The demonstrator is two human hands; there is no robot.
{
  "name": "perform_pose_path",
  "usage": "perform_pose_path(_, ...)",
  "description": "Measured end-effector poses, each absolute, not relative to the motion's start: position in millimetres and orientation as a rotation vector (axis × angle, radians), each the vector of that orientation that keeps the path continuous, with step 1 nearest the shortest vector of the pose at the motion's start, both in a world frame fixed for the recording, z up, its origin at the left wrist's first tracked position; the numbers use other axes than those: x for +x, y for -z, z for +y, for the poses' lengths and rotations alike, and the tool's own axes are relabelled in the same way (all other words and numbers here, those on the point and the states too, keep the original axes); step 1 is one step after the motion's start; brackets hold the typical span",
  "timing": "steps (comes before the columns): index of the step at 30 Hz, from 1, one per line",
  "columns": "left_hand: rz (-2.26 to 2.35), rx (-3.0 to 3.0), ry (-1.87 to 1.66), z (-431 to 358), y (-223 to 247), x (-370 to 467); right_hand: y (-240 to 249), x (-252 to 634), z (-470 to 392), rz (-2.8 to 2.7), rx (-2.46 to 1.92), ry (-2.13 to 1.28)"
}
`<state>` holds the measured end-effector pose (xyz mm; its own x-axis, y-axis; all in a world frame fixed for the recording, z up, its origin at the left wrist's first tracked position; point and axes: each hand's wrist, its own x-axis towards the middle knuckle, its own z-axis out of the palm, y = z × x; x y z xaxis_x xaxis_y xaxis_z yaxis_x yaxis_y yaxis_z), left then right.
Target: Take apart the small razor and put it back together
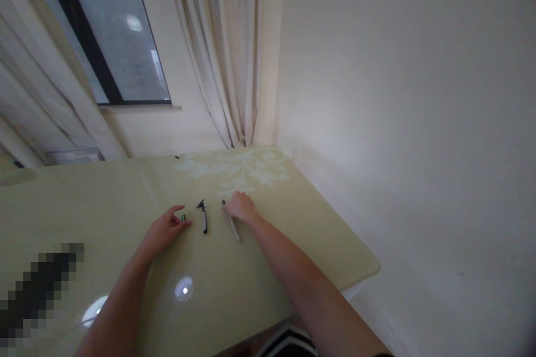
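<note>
My left hand rests low over the table, thumb and index finger apart. Between those two fingers is a small green and dark object, close to the thumb; its kind is too small to make out. A razor with a grey and black handle lies between my hands, its head pointing away from me. My right hand is closed at the upper part of a slim pale stick with a dark tip. The stick slants across the tabletop, and the fingers partly hide it.
The pale glossy table has a white floral pattern at its far end. A tiny dark piece lies by the far edge. Curtains and a window stand behind; a wall runs along the right. A pixelated dark shape covers the left.
</note>
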<state>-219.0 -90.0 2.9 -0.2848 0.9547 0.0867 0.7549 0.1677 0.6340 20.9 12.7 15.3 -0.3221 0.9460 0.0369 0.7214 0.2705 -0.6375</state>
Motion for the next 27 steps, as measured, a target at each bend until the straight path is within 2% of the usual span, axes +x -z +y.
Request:
perform_pose_path(4,2.091,1.678,-0.792,-90,-5,-217,-18,5,12,-2.188,-1.670,-0.631)
perform_pose_path(17,2.020,1.676,-0.866,-89,-3,-219,-14,10,8,-2.066,-1.677,-0.534)
perform_pose_path(22,2.116,1.703,-0.850,-92,-12,-210,-12,15,8,-1.950,-1.701,-0.609)
perform_pose_path(27,2.315,1.803,-0.738,-99,-24,-168,-12,43,2,-1.971,-1.529,-0.774)
